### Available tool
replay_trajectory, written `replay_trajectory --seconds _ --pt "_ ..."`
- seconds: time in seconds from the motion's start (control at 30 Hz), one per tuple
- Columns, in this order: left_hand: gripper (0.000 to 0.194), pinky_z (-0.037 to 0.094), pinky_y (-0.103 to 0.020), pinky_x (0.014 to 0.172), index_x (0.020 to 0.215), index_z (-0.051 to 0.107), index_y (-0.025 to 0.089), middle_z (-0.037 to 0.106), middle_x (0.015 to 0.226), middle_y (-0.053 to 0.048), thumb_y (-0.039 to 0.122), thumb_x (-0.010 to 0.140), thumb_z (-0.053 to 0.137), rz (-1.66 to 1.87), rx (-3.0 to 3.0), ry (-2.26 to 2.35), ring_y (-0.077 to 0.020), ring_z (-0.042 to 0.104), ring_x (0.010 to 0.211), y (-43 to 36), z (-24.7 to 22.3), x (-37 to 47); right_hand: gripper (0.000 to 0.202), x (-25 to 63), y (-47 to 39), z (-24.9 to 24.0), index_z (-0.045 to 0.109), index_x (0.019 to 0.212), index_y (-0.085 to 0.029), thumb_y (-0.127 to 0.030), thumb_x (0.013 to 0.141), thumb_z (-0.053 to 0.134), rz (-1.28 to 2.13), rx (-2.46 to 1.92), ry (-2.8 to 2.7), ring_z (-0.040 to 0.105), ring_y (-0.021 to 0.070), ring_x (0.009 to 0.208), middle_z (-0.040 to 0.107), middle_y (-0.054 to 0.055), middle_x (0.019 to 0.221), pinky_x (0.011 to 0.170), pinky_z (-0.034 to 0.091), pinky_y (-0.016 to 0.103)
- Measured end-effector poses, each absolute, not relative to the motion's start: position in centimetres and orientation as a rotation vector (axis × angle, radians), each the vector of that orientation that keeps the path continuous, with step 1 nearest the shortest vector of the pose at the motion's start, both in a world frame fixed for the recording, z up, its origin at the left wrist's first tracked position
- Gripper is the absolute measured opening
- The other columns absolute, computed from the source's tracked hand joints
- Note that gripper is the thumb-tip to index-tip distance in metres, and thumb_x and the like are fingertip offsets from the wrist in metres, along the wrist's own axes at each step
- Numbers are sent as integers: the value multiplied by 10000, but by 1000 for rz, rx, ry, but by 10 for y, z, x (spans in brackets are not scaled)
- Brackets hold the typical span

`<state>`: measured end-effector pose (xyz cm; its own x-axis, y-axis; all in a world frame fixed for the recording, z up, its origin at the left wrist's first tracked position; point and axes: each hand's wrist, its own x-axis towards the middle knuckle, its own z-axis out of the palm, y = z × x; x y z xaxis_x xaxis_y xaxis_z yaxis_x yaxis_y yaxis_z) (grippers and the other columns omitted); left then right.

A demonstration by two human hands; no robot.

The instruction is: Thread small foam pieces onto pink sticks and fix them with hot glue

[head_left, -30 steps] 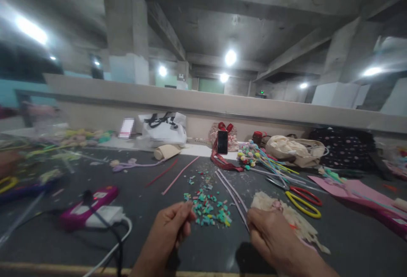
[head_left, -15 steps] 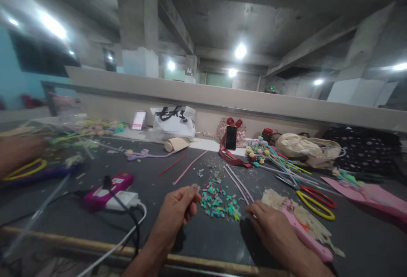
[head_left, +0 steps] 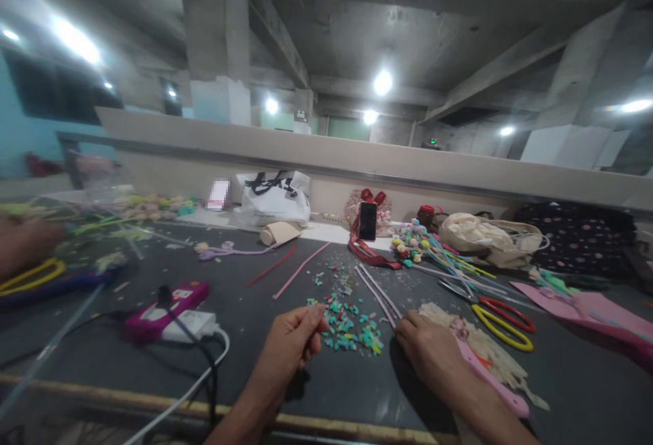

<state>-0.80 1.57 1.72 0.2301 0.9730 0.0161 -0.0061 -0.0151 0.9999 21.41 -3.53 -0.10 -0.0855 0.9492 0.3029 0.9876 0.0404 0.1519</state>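
Note:
My left hand is closed in a pinch, thumb against the curled fingers, at the left edge of a heap of small turquoise, yellow and red snippets. Whatever sits between its fingertips is too small to make out. To the right of the heap, my right hand rests low on the table, its fingers curled over the near ends of two pale lilac pipe cleaners. Beside and partly under its wrist are a pink-handled tool and a crumpled cream cloth.
Scissors with red and yellow handles lie at right, near a bunch of colourful pipe-cleaner flowers. A phone leans at the back. A purple power strip with cables lies at left. Another person's blurred hand is at far left.
My left hand has shifted slightly right, closer over the snippets. My right hand's fingers look more curled at the pipe cleaners' ends. The view has swung a little.

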Motion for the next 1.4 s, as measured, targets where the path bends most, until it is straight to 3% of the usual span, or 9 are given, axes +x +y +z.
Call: replay_trajectory --seconds 0.27,0.57,0.8,1.03,1.2,1.4 --pt "376 217 -146 314 550 519 141 427 358 58 510 616 491 1003 1351 1005 -39 314 309 16 15 -9 211 207 -18 11 575 738 -197 -197 797 372 -328 -1957 -2260 540 133 683 578 32 761 560 309 215" --pt "364 209 -140 317 540 516 142 423 349 61 495 627 496 1016 1351 1015 -37 317 310 13 17 -8 123 191 0 15 593 750 -235 -186 659 525 -110 -1752 -2451 539 110 674 590 -26 739 556 312 178" --pt "367 227 -141 314 556 525 143 431 358 58 493 652 471 1020 1342 1017 -40 326 316 19 17 -17 205 189 12 21 562 840 -198 -203 797 362 -153 -1763 -2334 535 134 762 593 26 815 635 326 204" --pt "370 230 -146 310 553 526 146 434 350 59 504 635 480 995 1336 1005 -43 329 305 19 16 -18 159 176 8 18 595 825 -224 -197 725 473 -112 -1625 -2447 529 130 761 583 10 824 647 343 199" --pt "368 226 -140 314 548 527 140 430 363 57 494 638 482 1038 1351 1026 -38 329 315 18 15 -17 260 181 17 22 547 956 -181 -174 811 331 -171 -1650 -2329 507 150 851 550 62 918 707 343 236" --pt "366 233 -143 307 547 526 146 426 356 58 495 645 471 991 1348 1007 -42 335 313 20 14 -16 229 169 21 18 586 896 -267 -172 712 488 -101 -1514 -2479 523 128 793 578 -8 846 678 357 203"
